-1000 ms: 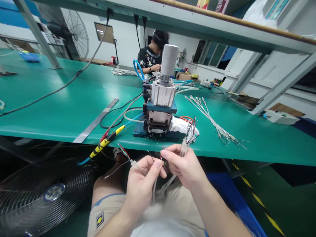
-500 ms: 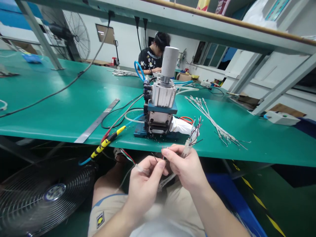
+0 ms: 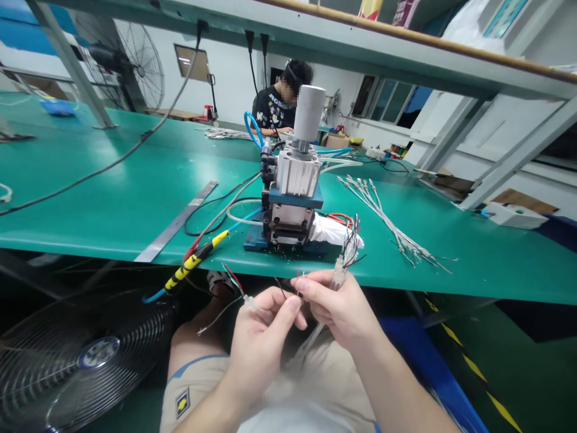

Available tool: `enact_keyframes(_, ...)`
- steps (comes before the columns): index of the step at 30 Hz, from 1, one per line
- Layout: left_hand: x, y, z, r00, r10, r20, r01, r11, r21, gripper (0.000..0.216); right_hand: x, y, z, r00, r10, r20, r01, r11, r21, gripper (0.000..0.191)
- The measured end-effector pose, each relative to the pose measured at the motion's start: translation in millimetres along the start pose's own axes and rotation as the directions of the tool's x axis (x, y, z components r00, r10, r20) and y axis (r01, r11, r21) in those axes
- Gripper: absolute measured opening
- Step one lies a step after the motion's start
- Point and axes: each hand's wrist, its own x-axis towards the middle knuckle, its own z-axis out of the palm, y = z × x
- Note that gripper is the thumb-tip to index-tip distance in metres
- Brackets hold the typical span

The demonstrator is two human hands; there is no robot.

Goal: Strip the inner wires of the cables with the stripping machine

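Note:
Both my hands are close together over my lap, just below the bench's front edge. My left hand [image 3: 265, 328] is closed on a cable [image 3: 250, 304] whose clear end piece and red, green, white and black wires fan out to the left. My right hand [image 3: 336, 304] is closed around several cables [image 3: 339, 273] with clear end pieces; their thin wires point up past the bench edge. Between the two hands, thumbs and fingertips pinch a few fine wires [image 3: 298, 282], red, white and black. The fingers partly hide them.
A pneumatic press-like machine [image 3: 295, 198] stands on the green bench [image 3: 112, 204]. To its right lies a bundle of grey cables [image 3: 387, 222]; to its left, a steel ruler [image 3: 180, 219]. A floor fan [image 3: 99, 355] is low on the left. Another person [image 3: 274, 105] sits across the bench.
The wires fanning from the left cable have shifted slightly, and the loose grey one now hangs further left. The right-hand cables have dropped a little. Both hands keep their hold.

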Motion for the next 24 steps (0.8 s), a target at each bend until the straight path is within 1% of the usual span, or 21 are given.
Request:
enact_keyframes(6, -0.4, -1.9, -1.0, 1.0, -0.006, -0.019, 0.006, 1.0, -0.023, 0.032, -0.8, -2.9, 1.9, 1.0, 0.013, 0.006, -0.013, 1.0, 0.023, 0.029)
enact_keyframes(15, -2.8, -2.8, -3.3, 1.0, -0.021, -0.018, 0.02, 1.0, -0.024, 0.032, 0.6, -0.4, 2.7, 1.0, -0.002, -0.01, 0.002, 1.0, -0.016, 0.031)
enact_keyframes(20, -2.0, -1.7, -4.0, 0.999, -0.033, 0.006, 0.034, 0.999, -0.01, 0.033, -0.1, -2.1, 1.5, 0.999, 0.039, 0.029, -0.037, 0.997, -0.067, 0.033)
enact_keyframes(24, -0.4, -1.6, -5.4, 0.999, -0.039, 0.037, 0.04, 0.999, -0.002, 0.034, 0.6, -2.7, -0.3, 0.999, 0.045, 0.014, -0.043, 0.995, -0.084, 0.033)
